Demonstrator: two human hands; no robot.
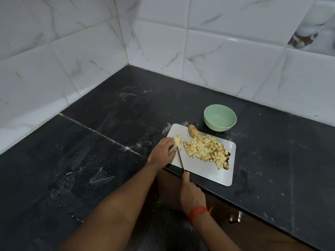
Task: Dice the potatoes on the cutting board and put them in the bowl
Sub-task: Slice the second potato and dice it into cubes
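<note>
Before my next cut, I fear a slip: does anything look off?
The board sits right at the counter's front edge, so it could tip. Dice lie over its handle hole.

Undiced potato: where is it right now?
Head view, right of centre: the undiced potato lies on the cutting board's far edge, between the green bowl and the diced pile.

We look down on a black stone countertop (pixel 108 142), smeared with white.
A grey cutting board (pixel 204 171) lies at its near edge, partly under our left hand (pixel 161 153); a pale green bowl (pixel 217 126) stands beyond that hand, to its right.
</note>
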